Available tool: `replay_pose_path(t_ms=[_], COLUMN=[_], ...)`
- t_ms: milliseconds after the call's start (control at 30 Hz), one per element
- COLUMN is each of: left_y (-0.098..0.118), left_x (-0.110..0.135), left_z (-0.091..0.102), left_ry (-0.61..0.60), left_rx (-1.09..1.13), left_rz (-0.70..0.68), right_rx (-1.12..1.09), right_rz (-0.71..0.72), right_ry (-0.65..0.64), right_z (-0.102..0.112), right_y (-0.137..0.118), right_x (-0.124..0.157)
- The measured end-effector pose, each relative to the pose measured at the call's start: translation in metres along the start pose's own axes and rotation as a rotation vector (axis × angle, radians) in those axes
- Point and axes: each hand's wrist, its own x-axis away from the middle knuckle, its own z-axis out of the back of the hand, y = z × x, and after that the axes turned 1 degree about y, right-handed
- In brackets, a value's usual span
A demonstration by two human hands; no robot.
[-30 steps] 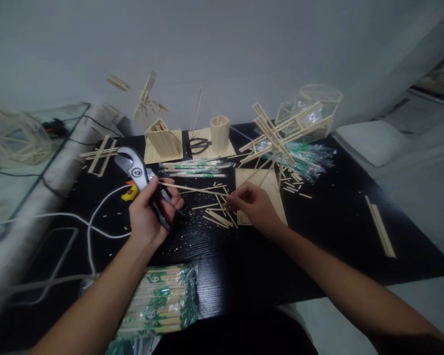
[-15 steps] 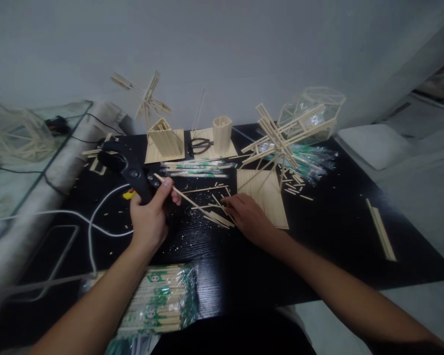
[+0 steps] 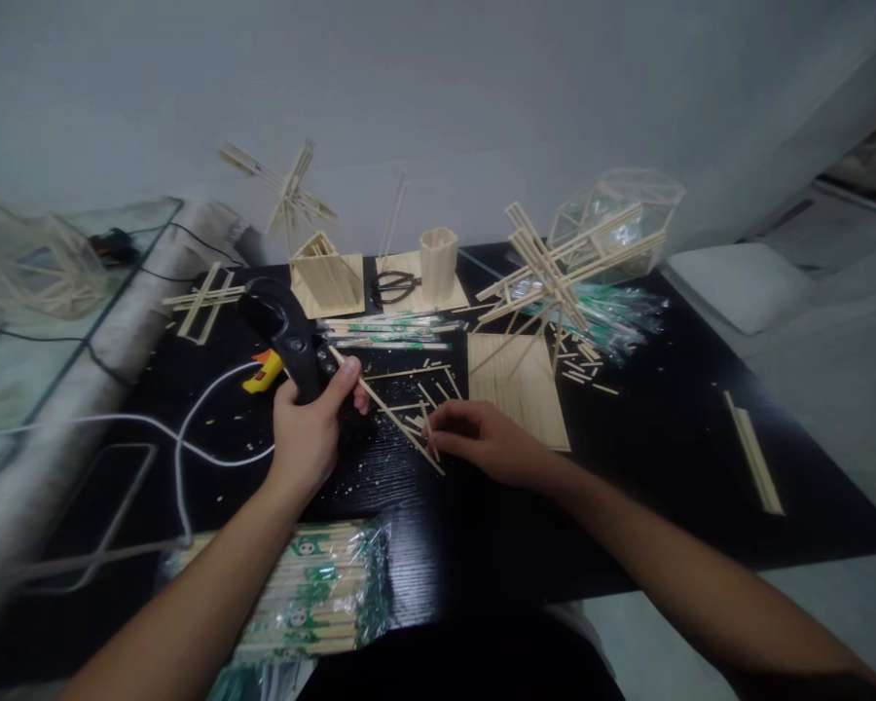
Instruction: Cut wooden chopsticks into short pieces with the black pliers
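Note:
My left hand is wrapped round a black hand cutter with curved jaws. Between its thumb and fingers it also pinches a long thin wooden stick, which slants down to the right. My right hand is closed at the fingertips on a short wooden stick, close to the long one's lower end. Loose wooden sticks and small chips lie around it on the black table. Just beyond that hand is a flat panel of joined sticks.
A yellow-handled tool and a white cable lie on the left. Packaged chopsticks sit at the front edge. Along the back stand a stick holder, black scissors and a spiky stick structure.
My left hand has moved right with the cutter and long stick, uncovering more of the yellow tool. My right hand has shifted left and nearer, its fingertips now on a short stick.

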Motion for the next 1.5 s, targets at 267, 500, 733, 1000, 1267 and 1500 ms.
replay_pose_path(t_ms=[267,500,733,1000,1267,1500], left_y=[-0.004,-0.004,-0.004,-0.005,-0.005,-0.002], left_x=[0.002,0.003,0.002,0.003,0.005,0.012], left_z=[0.003,0.005,0.005,0.004,0.001,0.001], left_ry=[-0.061,-0.109,-0.093,-0.090,-0.084,-0.173], left_rx=[-0.140,-0.255,-0.292,-0.322,-0.327,-0.367], left_rz=[-0.022,-0.036,-0.052,-0.052,-0.053,-0.094], right_rx=[-0.220,-0.236,-0.332,-0.354,-0.360,-0.460], right_rz=[-0.088,-0.106,-0.158,-0.191,-0.222,-0.191], right_ry=[-0.163,-0.208,-0.277,-0.300,-0.300,-0.049], right_z=[-0.004,-0.003,-0.006,-0.006,-0.010,0.000], right_y=[0.006,0.009,0.011,0.011,0.007,0.000], right_x=[-0.001,0.000,0.001,0.001,0.003,-0.002])
